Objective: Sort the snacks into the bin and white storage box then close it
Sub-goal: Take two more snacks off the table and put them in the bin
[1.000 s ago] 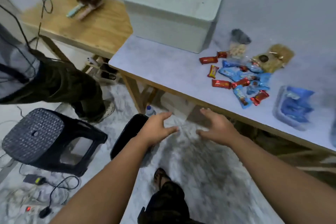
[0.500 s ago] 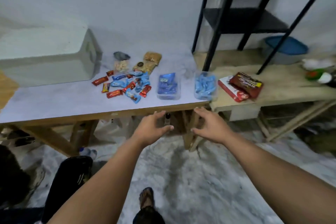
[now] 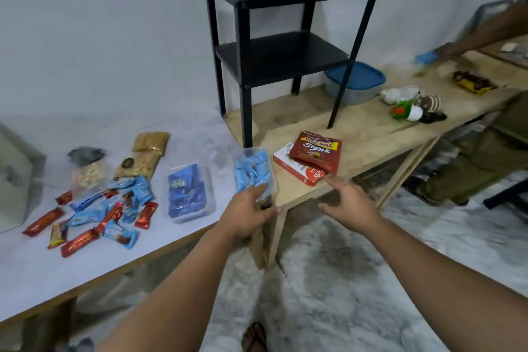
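The left hand (image 3: 248, 210) reaches over the front edge of the white-topped table (image 3: 34, 263), fingers spread and relaxed, its fingertips at the near rim of a clear tub of light-blue packets (image 3: 253, 171); whether they touch the rim cannot be told. That tub sits at the table's right front corner, partly over the seam with the wooden bench (image 3: 365, 134). The right hand (image 3: 350, 203) hovers open beyond the bench's front edge, fingers spread, index tip just beside a red box (image 3: 300, 170) near that edge. A dark-red snack bag (image 3: 315, 151) lies on top of the box.

Left of the first tub, a second clear tub of dark-blue packets (image 3: 187, 190) stands near the table's front edge. Farther left lies a loose pile of red and blue snack bars (image 3: 97, 214), with 2 bags of nuts (image 3: 144, 154) behind it. The white storage box (image 3: 13, 177) shows at the table's left edge. A black shelf unit (image 3: 285, 46) stands at the bench's back.
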